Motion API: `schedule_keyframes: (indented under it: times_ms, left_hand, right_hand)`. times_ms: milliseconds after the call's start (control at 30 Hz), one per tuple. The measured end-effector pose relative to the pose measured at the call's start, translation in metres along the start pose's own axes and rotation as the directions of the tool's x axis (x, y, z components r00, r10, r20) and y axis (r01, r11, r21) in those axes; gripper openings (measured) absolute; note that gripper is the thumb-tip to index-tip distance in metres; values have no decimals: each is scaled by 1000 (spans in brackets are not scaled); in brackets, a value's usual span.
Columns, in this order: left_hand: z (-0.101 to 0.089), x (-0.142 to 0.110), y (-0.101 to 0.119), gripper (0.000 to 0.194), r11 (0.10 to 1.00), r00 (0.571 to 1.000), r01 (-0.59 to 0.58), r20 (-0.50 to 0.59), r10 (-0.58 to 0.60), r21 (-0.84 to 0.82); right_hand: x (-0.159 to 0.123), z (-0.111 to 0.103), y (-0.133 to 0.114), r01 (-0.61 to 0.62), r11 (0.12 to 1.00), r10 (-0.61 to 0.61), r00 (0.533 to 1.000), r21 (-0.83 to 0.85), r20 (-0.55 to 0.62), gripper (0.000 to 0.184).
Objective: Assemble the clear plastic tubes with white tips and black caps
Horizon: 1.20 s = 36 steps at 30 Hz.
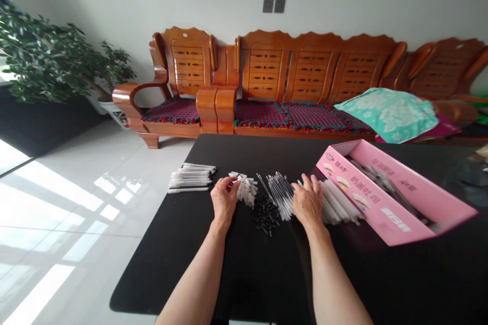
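My left hand (pixel 224 198) is at the left edge of a pile of short white pen caps (pixel 248 190), its thumb and fingertips pinched together; what sits between them is too small to make out. My right hand (pixel 308 202) lies palm down with fingers apart, over the border between thin pen refills (pixel 280 195) and clear white pen barrels (pixel 339 203). Small black plugs (pixel 265 214) are heaped between the caps and the refills. Left of my left hand lies a row of white pens with black ends (pixel 192 177).
A pink open box (pixel 373 193) stands at the right of the black table (pixel 171 259), with grey-looking items inside. Behind the table is a wooden bench (pixel 267 71) with a turquoise cloth (pixel 392 114). A potted plant (pixel 110 68) stands at the left.
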<state>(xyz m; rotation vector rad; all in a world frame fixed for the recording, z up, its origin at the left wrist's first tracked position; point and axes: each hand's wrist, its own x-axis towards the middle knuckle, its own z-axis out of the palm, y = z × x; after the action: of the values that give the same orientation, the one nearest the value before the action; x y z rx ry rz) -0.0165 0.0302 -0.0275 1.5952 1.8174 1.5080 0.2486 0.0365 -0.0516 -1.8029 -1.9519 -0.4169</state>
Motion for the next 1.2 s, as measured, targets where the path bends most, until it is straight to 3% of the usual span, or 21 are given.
schedule_keyframes:
  times_ms: [567, 700, 800, 867, 967, 1200]
  left_hand:
    - [0, 3, -6, 16, 1000, 999, -2, -37, 3, 17]
    - [-20, 15, -14, 17, 980, 979, 80, -198, -43, 181]
    - [-47, 24, -23, 27, 889, 942, 263, -300, -152, 376]
    - [-63, 28, -30, 29, 818, 931, 341, -285, -227, 463]
    - [-76, 29, -38, 27, 764, 936, 351, -214, -279, 541]
    - [-76, 29, -42, 14, 765, 961, 244, -44, -272, 596]
  right_hand:
    - [-6, 5, -5, 100, 986, -80, 986, 137, -145, 21]
    - [-5, 8, -4, 90, 979, -50, 977, 183, -209, 24]
    - [-3, 7, -4, 82, 970, -24, 969, 228, -244, 24]
    - [-2, 7, -4, 80, 964, -13, 967, 255, -256, 23]
    - [-1, 4, -6, 71, 956, 9, 963, 285, -271, 23]
    - [0, -5, -10, 78, 941, 32, 949, 331, -315, 23]
